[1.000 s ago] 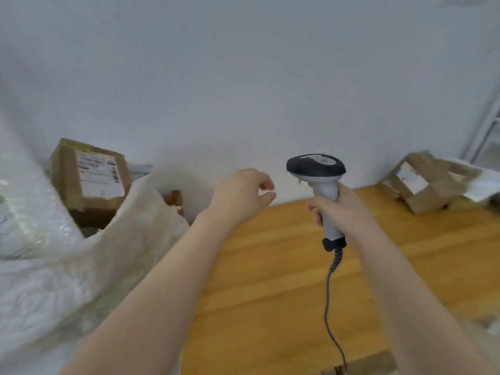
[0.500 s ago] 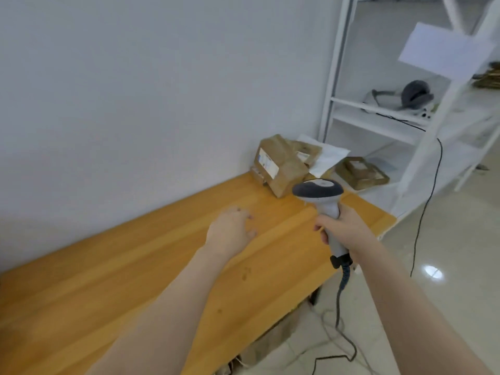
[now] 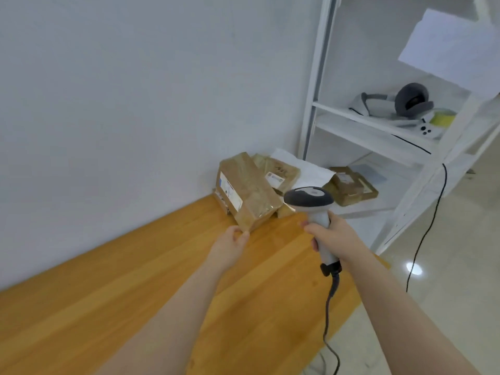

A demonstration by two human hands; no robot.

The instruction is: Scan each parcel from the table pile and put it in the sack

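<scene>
While right hand [image 3: 334, 238] grips scanner [image 3: 308, 198] | left hand [image 3: 230, 246] pinches parcel [image 3: 247, 194] | its near corner between thumb and curled fingers [image 3: 236, 230]

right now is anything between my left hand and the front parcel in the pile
Nothing visible. The left hand is at the near corner of the front parcel, low over the table. The scanner in the right hand sits off to the right, clear of that path.
</scene>
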